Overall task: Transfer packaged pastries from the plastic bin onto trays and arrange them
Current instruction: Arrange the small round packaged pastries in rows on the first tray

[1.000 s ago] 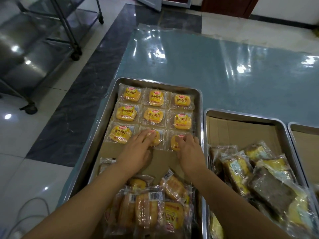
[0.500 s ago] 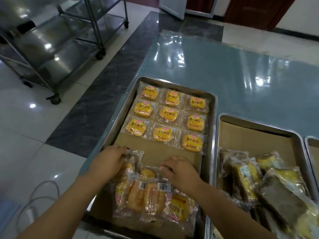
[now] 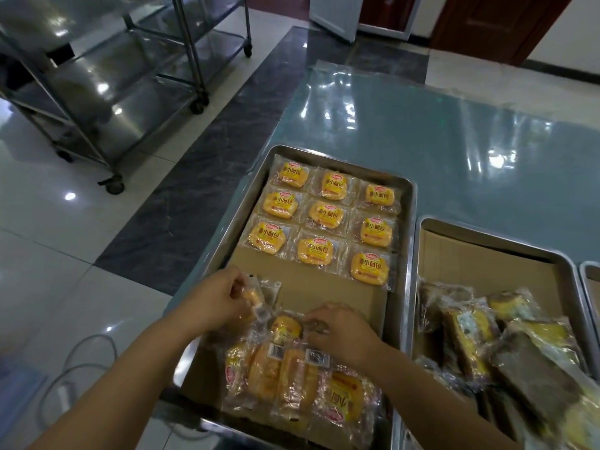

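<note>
A steel tray [image 3: 409, 203] lined with cardboard holds three neat rows of yellow packaged pastries [image 3: 326, 213] at its far end. A loose pile of the same packets [image 3: 292, 381] lies at the tray's near end. My left hand [image 3: 216, 302] pinches one packet [image 3: 256, 295] by its edge at the pile's far left, lifted slightly. My right hand [image 3: 341, 332] lies on the pile's top, fingers closed on the wrapper of another packet [image 3: 285, 328].
A second cardboard-lined tray [image 3: 500, 245] to the right holds darker wrapped cake slices [image 3: 470, 339]. A third tray's rim [image 3: 589, 271] shows at the far right. The trays sit on a glossy blue-grey table [image 3: 422, 131]. Steel wheeled racks [image 3: 107, 102] stand on the floor left.
Both hands drew back from the arranged rows to the loose pile. My left hand has picked up one packet at the pile's left; my right hand has closed on a packet on top.
</note>
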The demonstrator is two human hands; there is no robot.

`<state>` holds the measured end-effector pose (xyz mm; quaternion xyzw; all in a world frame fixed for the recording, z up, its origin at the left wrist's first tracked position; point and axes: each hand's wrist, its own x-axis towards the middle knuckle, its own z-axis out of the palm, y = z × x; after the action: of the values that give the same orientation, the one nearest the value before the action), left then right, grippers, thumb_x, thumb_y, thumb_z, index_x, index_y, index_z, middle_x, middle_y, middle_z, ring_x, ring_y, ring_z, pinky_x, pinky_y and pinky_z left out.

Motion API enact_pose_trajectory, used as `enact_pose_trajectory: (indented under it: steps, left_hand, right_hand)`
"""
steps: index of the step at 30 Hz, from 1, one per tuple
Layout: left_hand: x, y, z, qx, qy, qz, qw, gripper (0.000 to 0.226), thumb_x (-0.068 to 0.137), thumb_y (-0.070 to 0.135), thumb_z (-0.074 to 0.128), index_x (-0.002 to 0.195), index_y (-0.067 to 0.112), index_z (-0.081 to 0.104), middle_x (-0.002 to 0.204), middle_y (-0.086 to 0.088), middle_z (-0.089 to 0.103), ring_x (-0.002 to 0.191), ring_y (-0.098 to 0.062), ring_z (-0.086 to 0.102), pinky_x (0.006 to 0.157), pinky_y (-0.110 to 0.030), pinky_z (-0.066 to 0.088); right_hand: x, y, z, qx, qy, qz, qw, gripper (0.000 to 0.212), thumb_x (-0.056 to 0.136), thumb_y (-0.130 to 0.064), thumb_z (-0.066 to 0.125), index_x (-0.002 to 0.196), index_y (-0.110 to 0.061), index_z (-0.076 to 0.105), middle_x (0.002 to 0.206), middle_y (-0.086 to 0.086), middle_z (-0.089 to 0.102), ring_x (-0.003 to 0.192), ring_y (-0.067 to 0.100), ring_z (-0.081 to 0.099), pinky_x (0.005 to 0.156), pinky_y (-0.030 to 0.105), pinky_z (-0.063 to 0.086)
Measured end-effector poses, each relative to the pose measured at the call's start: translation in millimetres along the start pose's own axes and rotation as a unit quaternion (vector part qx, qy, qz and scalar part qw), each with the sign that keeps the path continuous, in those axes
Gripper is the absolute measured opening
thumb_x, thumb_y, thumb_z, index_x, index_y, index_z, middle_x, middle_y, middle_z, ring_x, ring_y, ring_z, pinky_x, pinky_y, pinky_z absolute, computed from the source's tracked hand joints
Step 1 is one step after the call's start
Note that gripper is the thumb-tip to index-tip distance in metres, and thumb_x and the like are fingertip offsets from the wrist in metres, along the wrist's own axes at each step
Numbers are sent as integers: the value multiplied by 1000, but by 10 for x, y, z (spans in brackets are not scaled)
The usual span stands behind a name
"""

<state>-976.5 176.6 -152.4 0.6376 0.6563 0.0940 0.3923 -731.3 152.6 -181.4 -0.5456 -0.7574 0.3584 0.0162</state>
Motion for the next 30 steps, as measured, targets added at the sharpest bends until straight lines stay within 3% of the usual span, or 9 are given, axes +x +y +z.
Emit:
enact_pose_trajectory:
  steps: [2, 5, 8, 10, 15, 19, 22, 26, 30]
  left_hand:
    - [61, 118, -86, -85, 20, 24, 996, 13, 83, 15, 65, 95, 20, 62, 89, -1, 65, 82, -17, 63, 72, -36, 53]
    - [136, 307, -98, -229, 43, 14, 972, 12, 86, 18, 64, 96, 26, 63, 87, 2, 66, 76, -9, 64, 63, -22, 50]
    - [190, 491, 107, -304, 16, 0, 952, 9, 88, 16, 62, 91, 24, 63, 79, 4, 64, 70, -9, 62, 63, -24, 49]
    - [214, 594, 308, -324, -14, 8, 946, 10, 89, 13, 61, 91, 22, 62, 79, 5, 65, 74, -11, 62, 67, -29, 52]
    - [298, 619, 667, -247, 21, -13, 969, 21, 91, 14, 57, 107, 27, 53, 99, 10, 60, 96, -11, 58, 83, -32, 49]
    - [269, 622, 820, -156, -23, 43, 987, 33, 91, 11, 54, 116, 33, 54, 101, 19, 57, 96, -1, 55, 80, -23, 46]
    - [253, 662, 914, -86, -42, 92, 991, 39, 91, 11, 53, 120, 38, 56, 108, 18, 58, 94, -6, 59, 74, -24, 50]
    - [263, 680, 1023, -51, -55, 115, 991, 41, 89, 14, 56, 120, 41, 57, 115, 17, 55, 100, -3, 53, 85, -25, 45]
    - [265, 737, 1137, -58, -84, 112, 988, 36, 88, 15, 60, 120, 31, 59, 118, 8, 54, 106, -9, 54, 93, -30, 45]
  right_hand:
    - [3, -28, -29, 26, 47, 15, 998, 32, 85, -34, 61, 116, -27, 63, 111, -6, 60, 105, 13, 50, 94, 29, 39]
    - [-33, -122, -59, 147, 127, 55, 979, 34, 86, -27, 63, 119, -31, 59, 108, -19, 57, 99, 0, 53, 90, 23, 46]
    - [-81, -228, -69, 343, 122, 76, 928, 26, 84, -29, 67, 105, -39, 56, 97, -18, 63, 89, -2, 60, 75, 17, 51]
    - [-103, -241, -58, 396, 165, 88, 899, 20, 83, -24, 68, 94, -36, 57, 87, -12, 66, 79, -1, 63, 63, 15, 50]
    - [-210, 31, -172, 163, 341, 208, 902, 24, 79, -28, 69, 90, -38, 50, 82, -18, 57, 72, -3, 55, 58, 16, 39]
    - [-303, 353, -213, -118, 327, 149, 926, 25, 73, -19, 73, 91, -20, 57, 90, -4, 59, 81, 15, 54, 67, 25, 39]
    - [-339, 445, -161, -155, 257, 129, 945, 27, 75, -24, 71, 99, -19, 58, 102, -2, 58, 94, 19, 54, 80, 30, 42]
    - [-393, 515, -98, -148, 196, 95, 965, 39, 81, -40, 64, 115, -22, 57, 120, -5, 50, 110, 16, 47, 96, 32, 39]
    - [-440, 565, -128, -102, 185, 83, 974, 46, 81, -47, 60, 120, -23, 58, 122, -6, 48, 112, 13, 44, 98, 29, 36]
